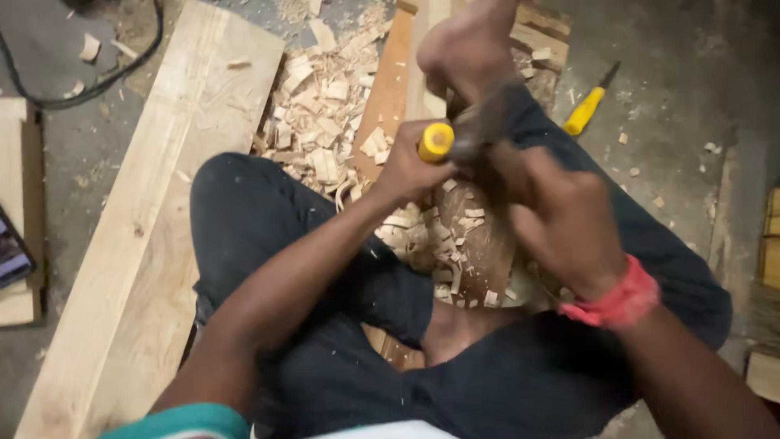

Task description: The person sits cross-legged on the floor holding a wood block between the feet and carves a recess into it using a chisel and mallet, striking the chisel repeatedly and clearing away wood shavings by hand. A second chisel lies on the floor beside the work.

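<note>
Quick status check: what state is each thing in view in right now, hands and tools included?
left hand: closed around the yellow-handled chisel
yellow-handled chisel: held, blade hidden
right hand: gripping a blurred tool
workpiece: under the hands, covered in chips
wood chips: piled loose
spare yellow-handled tool: lying unused on the floor
long plank: lying flat

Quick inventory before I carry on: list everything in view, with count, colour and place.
Chisel: one, yellow handle, in left hand, centre.
Hammer: one, dark and blurred, in right hand, by the chisel's end.
Workpiece: one, brown wood, between the legs.
Chips: many, pale, heaped above the left knee and on the workpiece.
Plank: one, pale, on the floor, left.
Spare chisel: one, yellow handle, on the floor, upper right.
Cable: one, black, top left.
Wristband: one, red, right wrist.
Left hand: gripping the chisel.
Right hand: gripping the hammer.
</note>
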